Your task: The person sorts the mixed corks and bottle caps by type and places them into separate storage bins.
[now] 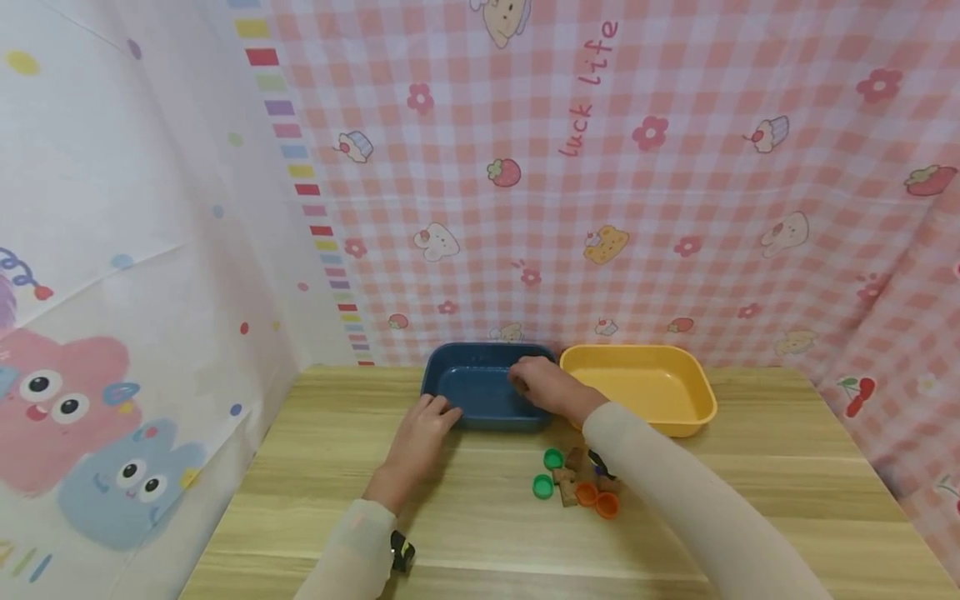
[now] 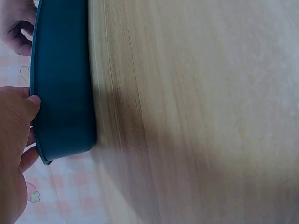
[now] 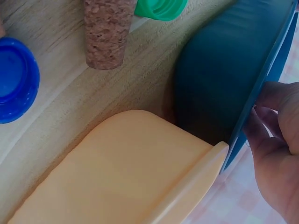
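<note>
A dark blue tray (image 1: pixel 480 422) stands on the table against the back cloth. My left hand (image 1: pixel 424 429) grips its near left rim, with the thumb (image 2: pixel 32 103) outside the wall and the fingers reaching over the edge. My right hand (image 1: pixel 549 387) is over the tray's right side with bent fingers. In the right wrist view its fingertips go behind the rim, so whether they hold anything is hidden. Below the right forearm lie cork stoppers (image 3: pixel 106 35), green caps (image 1: pixel 543 487), orange caps (image 1: pixel 607 505) and a blue cap (image 3: pixel 16 79).
A yellow tray (image 1: pixel 701 400) stands right beside the blue one, their rims meeting. Behind both hangs a pink checked cloth (image 1: pixel 480 208). The wooden table (image 1: pixel 337 433) runs out to both sides, and a white printed cloth (image 1: pixel 150 275) hangs at the left.
</note>
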{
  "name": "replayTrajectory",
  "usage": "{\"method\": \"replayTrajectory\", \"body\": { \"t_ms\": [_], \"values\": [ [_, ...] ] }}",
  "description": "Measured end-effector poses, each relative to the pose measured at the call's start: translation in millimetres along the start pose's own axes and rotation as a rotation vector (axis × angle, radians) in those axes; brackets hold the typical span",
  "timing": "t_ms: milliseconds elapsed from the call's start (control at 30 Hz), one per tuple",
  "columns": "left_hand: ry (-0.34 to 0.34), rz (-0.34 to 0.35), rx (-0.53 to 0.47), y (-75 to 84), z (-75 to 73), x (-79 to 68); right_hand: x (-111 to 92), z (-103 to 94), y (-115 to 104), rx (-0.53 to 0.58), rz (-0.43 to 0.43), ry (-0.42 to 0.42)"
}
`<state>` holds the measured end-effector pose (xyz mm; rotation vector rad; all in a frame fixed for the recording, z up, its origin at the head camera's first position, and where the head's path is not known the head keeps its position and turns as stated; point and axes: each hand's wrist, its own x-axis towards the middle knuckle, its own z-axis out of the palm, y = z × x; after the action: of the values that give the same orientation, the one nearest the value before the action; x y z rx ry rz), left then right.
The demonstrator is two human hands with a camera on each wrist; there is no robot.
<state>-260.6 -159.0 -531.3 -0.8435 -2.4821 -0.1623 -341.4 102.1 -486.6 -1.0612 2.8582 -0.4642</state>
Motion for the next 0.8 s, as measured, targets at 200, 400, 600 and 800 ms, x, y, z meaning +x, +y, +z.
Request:
{"method": "replayTrajectory", "body": {
  "t_ms": [200, 400, 600, 800],
  "values": [
    [0.012, 0.006, 0.001, 0.5, -0.9, 1.0, 4.4, 3.5, -0.8, -0.043, -0.048, 0.006],
    [0.015, 0.005, 0.002, 1.0, -1.3, 0.2, 6.1, 4.2, -1.8, -0.036, 0.022, -0.046],
    [0.023, 0.000, -0.011, 0.9, -1.4, -0.1, 3.3, 2.3, -0.1, 0.029, 0.077, -0.057],
    [0.016, -0.010, -0.013, 1.4, -1.2, 0.3, -6.6, -1.1, 3.6, 0.025, 0.035, -0.018]
  ]
}}
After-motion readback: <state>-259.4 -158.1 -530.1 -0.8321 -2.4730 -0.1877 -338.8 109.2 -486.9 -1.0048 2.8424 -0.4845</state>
